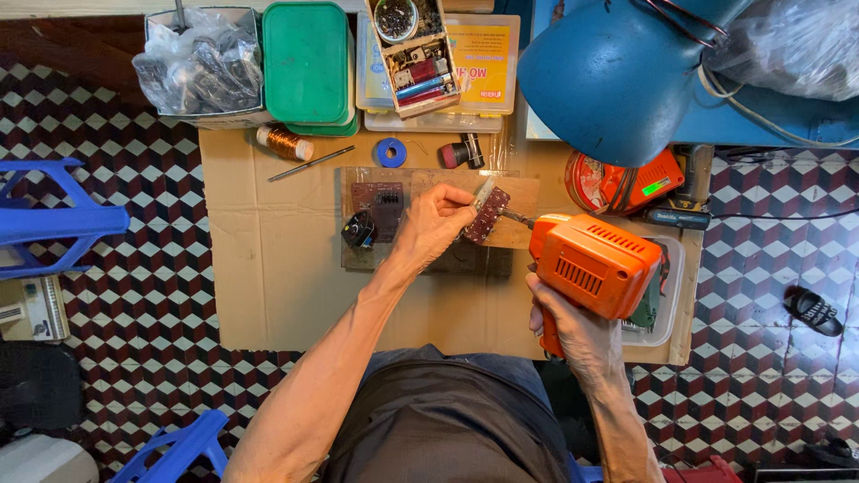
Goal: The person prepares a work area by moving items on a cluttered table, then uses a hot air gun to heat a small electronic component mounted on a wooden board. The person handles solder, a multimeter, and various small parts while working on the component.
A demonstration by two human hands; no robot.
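- The left hand (434, 224) is closed in a pinch, its fingers gripping a small dark-red rectangular circuit board (489, 215) and holding it tilted over a flat wooden work block (519, 192). Held this way, the board seems braced against the tip pressing on it.
- The right hand (573, 331) is wrapped fully round the grip of an orange pistol-shaped soldering gun (595, 264), whose thin metal tip meets the board's right edge just above the block.
- A second reddish-brown circuit board (383, 201) lies flat on the block's left end, with a round black component (359, 231) just beside it.
- The block rests on a sheet of brown cardboard (268, 259) that covers the low tabletop, probably to protect it.
- At the far edge, an open cardboard box (414, 49) holds small electronic parts, and a round tin of tiny dark pieces sits at its top.
- Left of it stand stacked green-lidded plastic tubs (306, 63), contents hidden, and a grey box lined with a clear bag of dark parts (199, 67).
- A clear plastic tray (667, 304) lies partly hidden under the gun; what is in it cannot be told.
- A copper wire spool (284, 141), a blue tape ring (390, 152) and a thin metal rod (311, 164) lie near the block, within reach.
- A blue desk lamp shade (617, 76) hangs over the right side, angled toward the work.
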